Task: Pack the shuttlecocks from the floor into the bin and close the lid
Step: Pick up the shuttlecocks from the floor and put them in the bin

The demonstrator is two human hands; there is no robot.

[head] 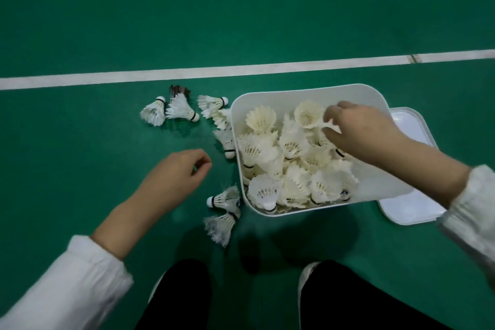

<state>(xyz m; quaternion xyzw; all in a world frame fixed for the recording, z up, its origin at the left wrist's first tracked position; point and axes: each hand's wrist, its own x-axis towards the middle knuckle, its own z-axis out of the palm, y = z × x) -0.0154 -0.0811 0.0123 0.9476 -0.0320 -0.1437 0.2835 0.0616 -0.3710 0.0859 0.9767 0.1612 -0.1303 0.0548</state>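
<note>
**Loading step in progress: loose shuttlecocks remain on the floor**

The bin (308,95) stands open on the green floor (93,142) and holds a heap of white shuttlecocks. Its lid (409,203) lies flat on the floor just to the right of the bin, partly hidden by it.

The right hand (359,131) is over the far right corner of the bin. Its fingers (330,114) are curled, and thumb and forefinger pinch the feather edge of one shuttlecock (308,114) on top of the heap.

The left hand (174,171) hovers above the floor just left of the bin. Its fingers (199,161) are loosely curled and hold nothing.

Loose shuttlecocks on the floor:
- a far group (182,110) near the white line (241,68), running on to the bin's left wall;
- a near pair (223,198) at the bin's near left corner.

Assessment: loading is well advanced but not complete, and the lid step is not yet due. The next move probably calls for the right hand to let go inside the bin while the left hand takes a nearby loose shuttlecock. Grip lightly, as feathers crush easily. The heap may need levelling before the lid will seat.
</note>
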